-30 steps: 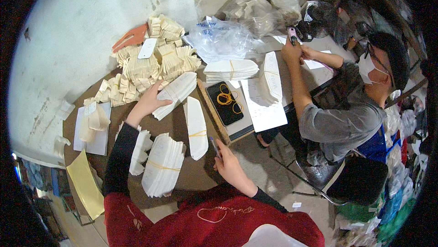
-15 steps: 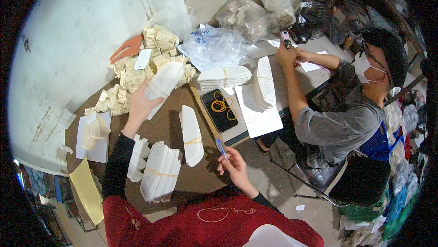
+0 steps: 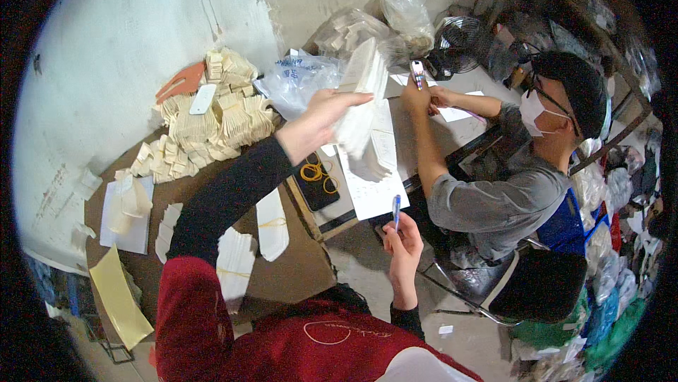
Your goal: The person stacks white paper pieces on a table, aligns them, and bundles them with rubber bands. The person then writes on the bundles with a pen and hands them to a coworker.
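Observation:
My left hand point(image 3: 321, 121) grips a bundle of long white pieces point(image 3: 364, 92), raised over the far table with my arm stretched across. A blue pen point(image 3: 396, 211) stands up between the fingers of my right hand point(image 3: 405, 244), just in front of a white sheet with handwriting point(image 3: 364, 195). Another white bundle point(image 3: 383, 147) lies on that sheet, partly hidden behind the held one. Beside the sheet, yellow rubber bands point(image 3: 311, 171) rest on a black phone point(image 3: 318, 193). Banded white bundles point(image 3: 271, 227) point(image 3: 235, 262) lie on the brown table point(image 3: 300, 269).
Heaped cream-coloured bundles point(image 3: 212, 124) fill the table's far left, with a white tag-shaped card point(image 3: 203, 99) and an orange piece point(image 3: 181, 82) on top. Clear plastic bags point(image 3: 300, 75) lie behind. At the right sits a co-worker point(image 3: 487, 191) holding a phone point(image 3: 418, 75).
My left hand has carried the white bundle rightward, from beside the cream heap to above the written sheet. My right hand with the pen has shifted right, nearer that sheet.

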